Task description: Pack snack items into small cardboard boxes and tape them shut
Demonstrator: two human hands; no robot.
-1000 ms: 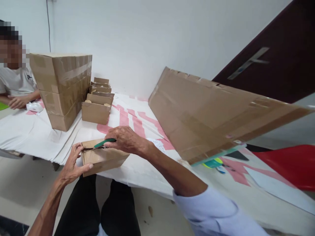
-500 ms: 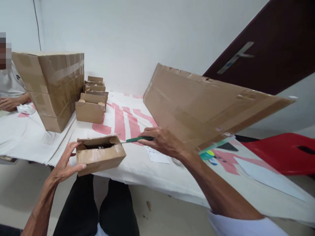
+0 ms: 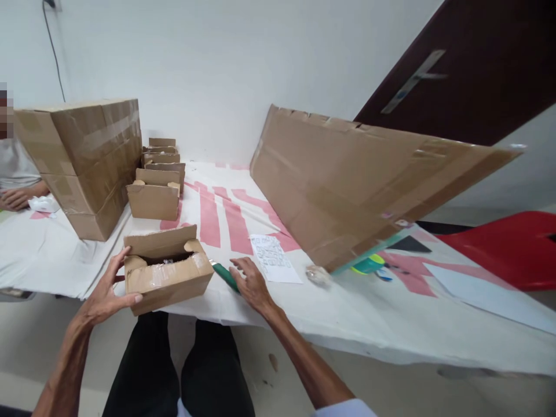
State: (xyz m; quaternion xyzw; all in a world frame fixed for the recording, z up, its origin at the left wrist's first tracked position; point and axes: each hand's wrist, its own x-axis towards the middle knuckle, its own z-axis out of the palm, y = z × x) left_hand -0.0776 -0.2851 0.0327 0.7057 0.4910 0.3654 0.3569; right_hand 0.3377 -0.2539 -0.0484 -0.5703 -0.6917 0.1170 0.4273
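Observation:
My left hand (image 3: 106, 292) grips the left end of a small cardboard box (image 3: 174, 286), thumb on the front and fingers at the back corner. The box's lid flap stands up, clear tape covers its front edge, and the dark contents inside cannot be made out. Just right of the box, a green-handled utility knife (image 3: 226, 277) lies on the white cloth. My right hand (image 3: 252, 286) is beside the knife's handle end with its fingers apart, holding nothing. Behind the knife lies a printed paper sheet (image 3: 273, 258).
Several small open boxes (image 3: 153, 201) line up behind, beside a tall stack of taped cartons (image 3: 102, 156). A large cardboard sheet (image 3: 347, 185) leans at the right, near a tape roll (image 3: 368, 264) and a red chair (image 3: 508, 249). Another person's hand (image 3: 17, 198) rests at far left.
My right hand has let go of the utility knife, now on the cloth, and has moved lower and left. The box's lid flap stands higher, with my left hand still gripping the box.

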